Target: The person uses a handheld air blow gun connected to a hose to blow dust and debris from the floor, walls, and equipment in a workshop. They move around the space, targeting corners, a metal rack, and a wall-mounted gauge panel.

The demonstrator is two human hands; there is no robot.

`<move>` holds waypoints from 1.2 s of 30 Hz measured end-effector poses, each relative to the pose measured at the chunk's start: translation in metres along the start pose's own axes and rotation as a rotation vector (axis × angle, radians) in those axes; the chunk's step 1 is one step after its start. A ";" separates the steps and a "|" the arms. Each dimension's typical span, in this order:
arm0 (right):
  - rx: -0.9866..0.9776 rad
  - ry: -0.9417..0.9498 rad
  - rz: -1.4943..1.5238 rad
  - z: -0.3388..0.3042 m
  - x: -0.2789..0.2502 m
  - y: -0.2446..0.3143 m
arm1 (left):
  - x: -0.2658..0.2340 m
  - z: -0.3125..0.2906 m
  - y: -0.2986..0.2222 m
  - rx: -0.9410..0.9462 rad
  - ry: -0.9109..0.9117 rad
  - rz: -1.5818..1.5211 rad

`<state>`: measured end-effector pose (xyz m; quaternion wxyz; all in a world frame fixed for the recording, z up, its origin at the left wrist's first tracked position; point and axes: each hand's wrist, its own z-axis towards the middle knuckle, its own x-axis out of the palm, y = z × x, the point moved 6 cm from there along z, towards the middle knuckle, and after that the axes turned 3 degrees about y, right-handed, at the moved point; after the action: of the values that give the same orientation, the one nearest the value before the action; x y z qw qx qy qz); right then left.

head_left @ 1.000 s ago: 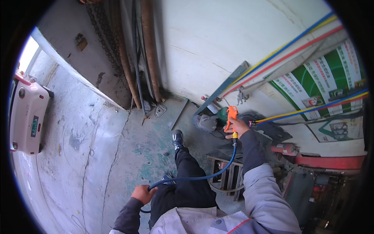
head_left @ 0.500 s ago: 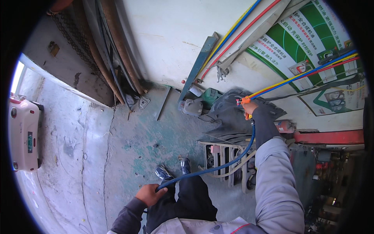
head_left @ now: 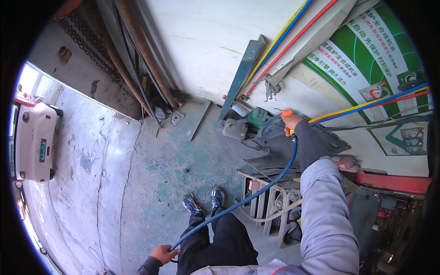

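The right hand was wrapped around an orange air gun, just beside a green jug in view. The left hand was curled round a blue hose, which (joined to the gun's lower end) ran across the dark trousers.

Two hands, one orange air gun, one hand-held hose, two shoes, one pink car.

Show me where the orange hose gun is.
In the head view, right of centre, the orange hose gun is in the fingers of the right hand, at one end of the blue hose, just right of a green jug.
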<state>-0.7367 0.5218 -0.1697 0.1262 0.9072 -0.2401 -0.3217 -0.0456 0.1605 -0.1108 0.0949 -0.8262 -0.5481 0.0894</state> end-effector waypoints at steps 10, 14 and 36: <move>-0.076 0.089 -0.306 0.106 0.098 0.020 | 0.043 -0.006 -0.001 -0.024 -0.257 -0.492; -0.226 -0.051 -0.607 0.135 0.118 0.028 | 0.037 -0.002 0.001 -0.039 -0.312 -0.518; -0.024 0.330 -0.107 0.113 0.121 0.045 | 0.018 0.008 -0.018 -0.027 -0.364 -0.448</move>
<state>-0.7436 0.4120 -0.3021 0.1576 0.9575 -0.1637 -0.1774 -0.0567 0.1846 -0.1145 0.0013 -0.6560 -0.7262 0.2057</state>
